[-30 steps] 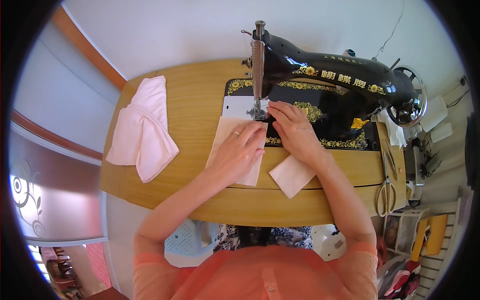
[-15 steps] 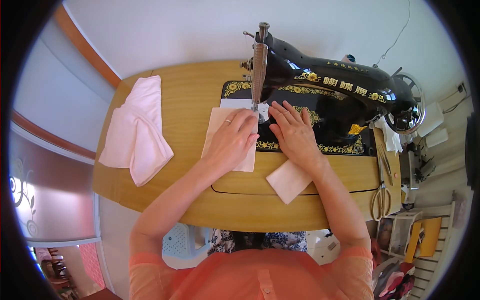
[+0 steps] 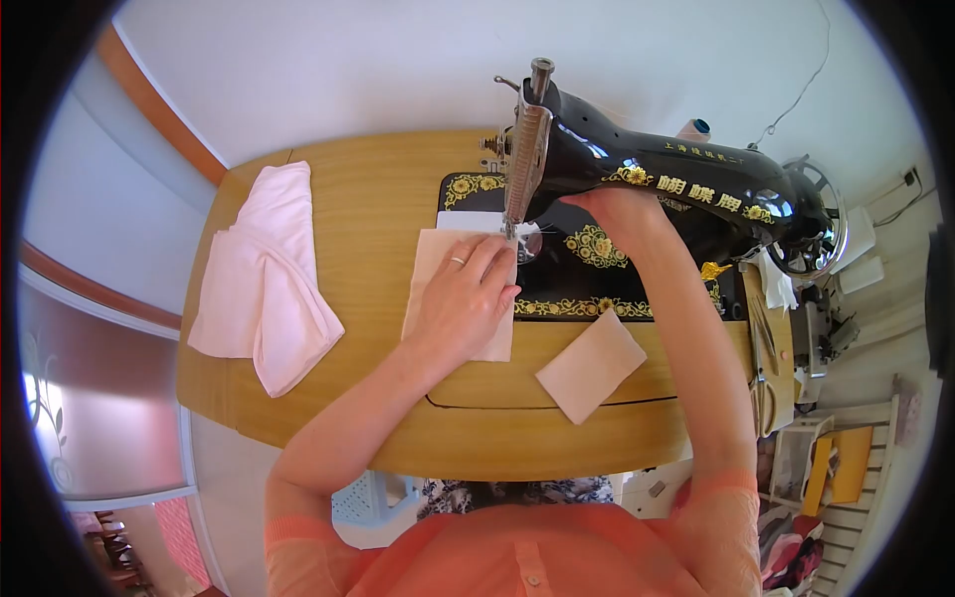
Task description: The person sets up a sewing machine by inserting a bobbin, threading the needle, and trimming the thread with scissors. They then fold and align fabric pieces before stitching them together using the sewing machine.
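Observation:
My left hand (image 3: 468,294) lies flat, fingers stretched out, on a pale pink piece of fabric (image 3: 426,274). The fabric's upper right edge sits at the presser foot (image 3: 510,229) of a black sewing machine (image 3: 637,149) with gold floral decoration. Behind the machine's arm reaches my right hand (image 3: 627,214); its fingers are hidden there, so what they touch does not show. A second small pink fabric piece (image 3: 591,366) rests on the wooden table below the machine bed, apart from both hands.
A larger pink cloth (image 3: 269,279) is spread on the left of the wooden table (image 3: 368,199). Scissors (image 3: 764,398) lie at the right edge, partly behind my right arm. A thread spool (image 3: 696,129) stands behind the machine, and its handwheel (image 3: 831,234) is at far right.
My right hand has left the machine bed beside the needle and moved up and right, behind the machine's arm. The left hand stays on the fabric. The view has shifted slightly.

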The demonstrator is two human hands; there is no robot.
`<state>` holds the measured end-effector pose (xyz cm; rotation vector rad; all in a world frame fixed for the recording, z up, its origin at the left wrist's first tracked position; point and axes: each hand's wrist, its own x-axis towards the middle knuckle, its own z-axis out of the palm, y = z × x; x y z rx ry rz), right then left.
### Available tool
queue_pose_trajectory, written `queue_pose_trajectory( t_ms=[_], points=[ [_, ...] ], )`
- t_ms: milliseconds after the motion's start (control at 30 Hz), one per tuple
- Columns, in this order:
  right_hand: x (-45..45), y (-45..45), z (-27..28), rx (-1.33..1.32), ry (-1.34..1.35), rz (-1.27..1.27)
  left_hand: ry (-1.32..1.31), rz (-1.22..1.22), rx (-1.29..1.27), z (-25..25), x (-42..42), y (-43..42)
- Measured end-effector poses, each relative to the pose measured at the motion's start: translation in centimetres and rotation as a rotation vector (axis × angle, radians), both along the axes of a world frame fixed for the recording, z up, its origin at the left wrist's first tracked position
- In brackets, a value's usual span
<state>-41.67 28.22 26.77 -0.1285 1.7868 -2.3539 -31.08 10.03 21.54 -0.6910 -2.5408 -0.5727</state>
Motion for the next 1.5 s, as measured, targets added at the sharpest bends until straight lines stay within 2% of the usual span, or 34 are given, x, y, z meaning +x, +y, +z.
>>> queue_pose_trajectory(
  t_ms=[33,67,167,333,400,433,500,567,667,767,1333,1500],
  points=[
    [-1.2,-0.4,0.0,-0.146,-0.050,0.000,0.001,0.004,-0.003,0.0,0.0,0.0],
    [-2.9,-0.4,-1.2,-0.411,-0.183,-0.011,0.003,0.008,-0.006,0.0,0.0,0.1],
    [-6.9,-0.6,-3.0,-0.652,-0.177,0.167,0.012,0.012,-0.001,-0.1,-0.1,0.2],
    [-7.0,-1.0,-1.0,-0.505,0.127,0.556,0.001,0.028,0.001,-0.2,0.1,0.2],
    [-7.6,-1.2,-2.0,-0.458,0.208,0.605,0.008,0.028,0.004,-0.4,0.1,0.2],
    [-7.9,-1.7,-3.3,-0.444,0.228,0.576,0.008,0.027,0.002,-0.3,0.1,0.2],
    [-8.3,-1.9,-5.1,-0.443,0.085,0.360,0.010,0.025,-0.004,-0.1,0.2,0.3],
    [-6.6,-2.9,-4.4,-0.450,-0.239,-0.014,0.006,0.024,-0.004,-0.2,0.1,0.2],
    [-6.7,-3.0,-4.4,-0.368,-0.196,0.046,0.004,0.020,0.000,-0.1,0.1,0.2],
    [-7.1,-2.9,-5.1,-0.426,-0.181,0.091,0.001,0.019,-0.005,0.0,0.1,0.2],
    [-8.6,-3.1,-7.6,-0.424,-0.166,0.092,-0.035,0.037,-0.035,0.2,0.2,0.2],
    [-7.4,-3.1,-6.3,-0.430,-0.215,0.022,-0.038,0.032,-0.029,0.3,0.2,0.2]
  ],
)
